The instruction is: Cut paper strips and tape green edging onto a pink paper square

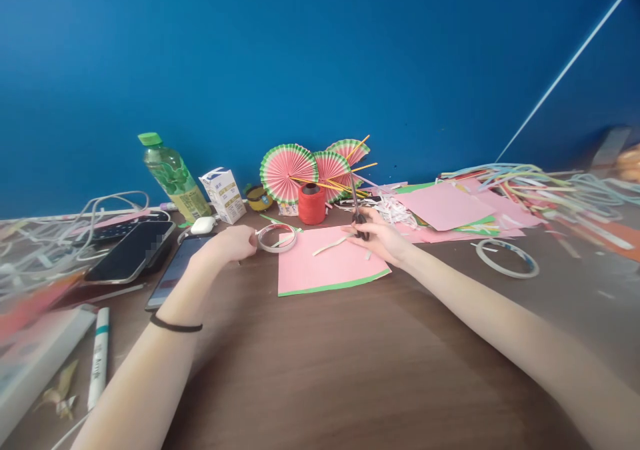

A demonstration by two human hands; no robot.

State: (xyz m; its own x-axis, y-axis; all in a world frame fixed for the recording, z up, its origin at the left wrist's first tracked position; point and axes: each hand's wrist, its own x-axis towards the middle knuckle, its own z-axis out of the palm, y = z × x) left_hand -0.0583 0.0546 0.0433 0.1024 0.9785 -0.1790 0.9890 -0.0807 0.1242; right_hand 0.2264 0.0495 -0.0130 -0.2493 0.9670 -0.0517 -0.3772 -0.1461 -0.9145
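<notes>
My right hand [380, 237] is closed around the black handles of a pair of scissors [355, 200], whose blades point up and away. Under it lies a pink sheet of paper [320, 270] with a green strip along its near edge. A thin pale strip [330, 245] rests on the sheet, reaching toward the scissors. My left hand [239, 243] has its fingers curled in at the left rim of a roll of tape [277, 249], which overlaps the sheet's left corner. Its fingertips are partly hidden.
Behind stand a red thread spool [311, 207], pleated watermelon fans [289, 172], a small carton [224, 195] and a green-capped bottle [175, 177]. Phones [131, 250], cables and a marker [99, 357] lie left. Stacked pink paper [445, 205], another tape roll [507, 270] and paper strips lie right.
</notes>
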